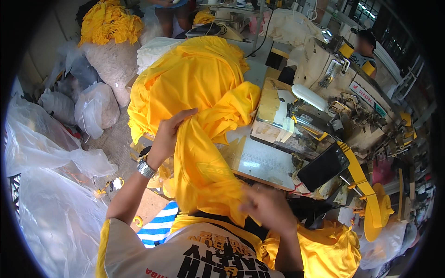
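The yellow cloth [199,160] is draped at the centre, its upper part gripped between thumb and curled fingers of the left hand [170,133], probably so that its length is kept taut. The right hand [270,207], at 4 o'clock by the lower edge, is blurred; its opening and any grip cannot be told. The yellow pile [178,81] is set at 12 o'clock, presumably for easy reach. At 3 o'clock, the table [264,162] edge is exposed; sideways room seems limited by the sewing machine [333,99] and phone [323,167].
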{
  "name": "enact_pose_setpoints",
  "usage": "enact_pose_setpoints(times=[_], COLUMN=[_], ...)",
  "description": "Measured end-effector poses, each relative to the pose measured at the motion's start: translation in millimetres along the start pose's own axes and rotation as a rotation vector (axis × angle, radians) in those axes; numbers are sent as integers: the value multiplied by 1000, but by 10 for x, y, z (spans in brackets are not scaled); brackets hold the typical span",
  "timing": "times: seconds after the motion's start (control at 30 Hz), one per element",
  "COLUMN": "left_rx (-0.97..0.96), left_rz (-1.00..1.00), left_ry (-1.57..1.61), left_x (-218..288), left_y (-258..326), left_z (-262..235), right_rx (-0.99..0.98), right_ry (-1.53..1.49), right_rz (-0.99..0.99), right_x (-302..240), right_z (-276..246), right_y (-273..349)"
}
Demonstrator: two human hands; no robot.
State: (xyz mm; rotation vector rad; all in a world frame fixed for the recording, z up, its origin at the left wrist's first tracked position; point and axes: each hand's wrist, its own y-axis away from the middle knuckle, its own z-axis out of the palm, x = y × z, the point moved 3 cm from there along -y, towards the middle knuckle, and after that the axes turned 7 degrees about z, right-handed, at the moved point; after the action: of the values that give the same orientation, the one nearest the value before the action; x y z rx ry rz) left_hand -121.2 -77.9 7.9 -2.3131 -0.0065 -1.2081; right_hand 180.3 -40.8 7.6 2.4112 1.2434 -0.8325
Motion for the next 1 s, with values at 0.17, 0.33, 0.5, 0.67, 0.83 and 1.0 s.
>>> enact_pose_setpoints(times=[0.17, 0.33, 0.5, 0.67, 0.83, 1.0], left_rx=[-3, 21, 428, 157, 95, 9], left_rz=[-186, -426, 71, -26, -399, -237], left_ry=[712, 594, 29, 104, 1262, 903], left_x=[-261, 45, 264, 79, 268, 853], left_y=[121, -57, -193, -421, -431, -406], left_z=[214, 523, 568, 340, 273, 213], right_rx=[246, 538, 545, 454, 744, 934], right_ry=[-347, -134, -60, -259, -491, -223], right_rz=[99, -60, -166, -47, -71, -276], right_x=[420, 167, 112, 205, 159, -189], right_z=[230, 324, 341, 385, 129, -250], right_y=[-1087, -1473, -1426, -1510, -1620, -1749])
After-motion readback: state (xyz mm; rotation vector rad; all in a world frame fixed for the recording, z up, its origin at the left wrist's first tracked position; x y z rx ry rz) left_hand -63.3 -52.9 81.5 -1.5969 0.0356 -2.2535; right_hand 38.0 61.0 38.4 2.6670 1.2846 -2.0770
